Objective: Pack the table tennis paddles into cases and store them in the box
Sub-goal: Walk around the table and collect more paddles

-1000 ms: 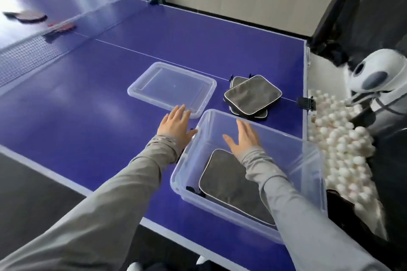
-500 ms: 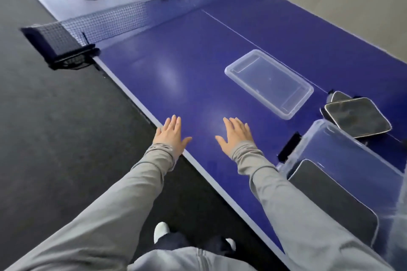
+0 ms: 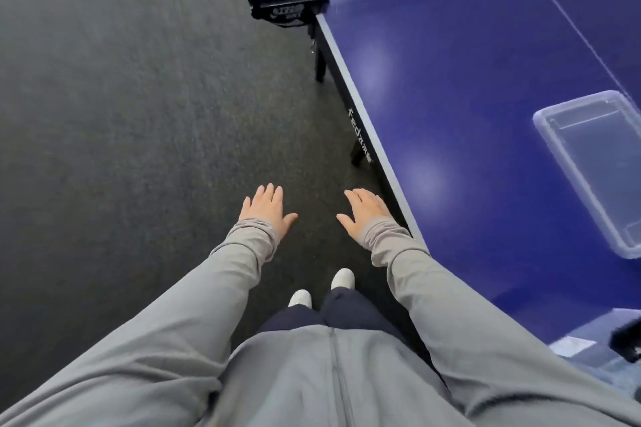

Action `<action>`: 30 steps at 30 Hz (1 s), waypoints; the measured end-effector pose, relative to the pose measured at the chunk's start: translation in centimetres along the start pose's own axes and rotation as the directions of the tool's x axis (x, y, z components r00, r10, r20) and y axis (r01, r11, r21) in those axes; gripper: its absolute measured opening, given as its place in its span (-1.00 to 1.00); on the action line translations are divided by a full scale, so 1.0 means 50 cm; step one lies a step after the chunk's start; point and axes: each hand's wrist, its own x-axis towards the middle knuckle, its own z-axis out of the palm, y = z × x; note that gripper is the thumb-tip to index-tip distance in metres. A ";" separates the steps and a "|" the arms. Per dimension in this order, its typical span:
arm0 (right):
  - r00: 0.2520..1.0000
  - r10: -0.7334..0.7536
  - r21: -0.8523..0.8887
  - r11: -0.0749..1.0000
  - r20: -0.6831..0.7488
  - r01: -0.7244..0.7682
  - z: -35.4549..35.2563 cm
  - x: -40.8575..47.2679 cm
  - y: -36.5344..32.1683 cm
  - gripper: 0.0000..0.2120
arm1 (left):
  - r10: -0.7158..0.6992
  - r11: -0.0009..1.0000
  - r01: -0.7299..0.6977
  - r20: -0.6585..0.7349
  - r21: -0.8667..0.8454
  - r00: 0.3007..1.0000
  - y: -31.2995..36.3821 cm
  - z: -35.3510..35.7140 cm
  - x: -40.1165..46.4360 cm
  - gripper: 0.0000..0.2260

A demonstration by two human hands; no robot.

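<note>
Head view: left hand (image 3: 265, 206), right hand (image 3: 364, 210) both spread, empty; one lid (image 3: 596, 166)

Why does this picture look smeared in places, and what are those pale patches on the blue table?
Head view: the floor and clear lid are streaked by motion blur; the pale patches on the table are soft glare from lights; the wide lens bends the table edge; both hands stay fairly sharp.
</note>
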 end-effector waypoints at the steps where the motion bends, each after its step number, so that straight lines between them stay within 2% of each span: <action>1: 1.000 -0.013 -0.010 1.000 0.023 0.013 0.001 0.017 -0.009 -0.45 | -0.019 1.000 0.019 0.013 -0.004 1.000 -0.015 0.002 0.005 -0.36; 10: 0.979 -0.102 -0.067 0.991 0.174 0.116 -0.038 0.233 -0.053 -0.45 | -0.165 0.982 0.168 0.046 -0.088 0.985 -0.092 -0.052 0.129 -0.37; 14: 0.960 -0.133 -0.098 0.982 0.247 0.161 -0.085 0.322 -0.082 -0.45 | -0.186 0.974 0.193 0.065 -0.120 0.980 -0.110 -0.108 0.193 -0.38; 18: 0.938 -0.157 -0.088 0.977 0.308 0.192 -0.123 0.402 -0.120 -0.44 | -0.222 0.938 0.229 0.058 -0.258 0.973 -0.147 -0.154 0.248 -0.41; 21: 0.933 -0.155 -0.105 0.974 0.326 0.198 -0.145 0.454 -0.152 -0.46 | -0.242 0.934 0.254 0.075 -0.252 0.967 -0.177 -0.187 0.278 -0.43; 30: 0.915 -0.095 -0.145 0.976 0.392 0.163 -0.185 0.639 -0.350 -0.48 | -0.301 0.898 0.329 0.137 -0.294 0.944 -0.398 -0.289 0.403 -0.45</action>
